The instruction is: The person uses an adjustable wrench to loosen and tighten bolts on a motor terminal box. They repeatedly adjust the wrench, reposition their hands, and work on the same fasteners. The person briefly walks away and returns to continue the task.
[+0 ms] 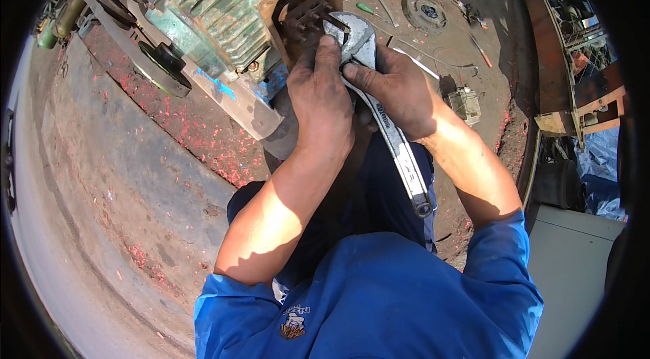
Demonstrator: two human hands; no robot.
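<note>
A large silver adjustable wrench [399, 156] has its head up at a dark bolted fitting [305, 17] in the opening of a weathered green finned motor housing [210, 14]; its handle slants down toward my lap. My left hand [319, 95] is closed at the wrench's head, thumb pressed near the jaw. My right hand [399, 92] grips the same head from the right, its thumb by the adjusting part. The exact contact between jaw and fitting is partly hidden.
A pulley wheel [161, 68] is at the housing's left. To the right lie a round flanged part [423, 12], a green screwdriver [365, 8], other tools and a small metal box [464, 103]. A rusty steel frame [555, 27] stands at the far right.
</note>
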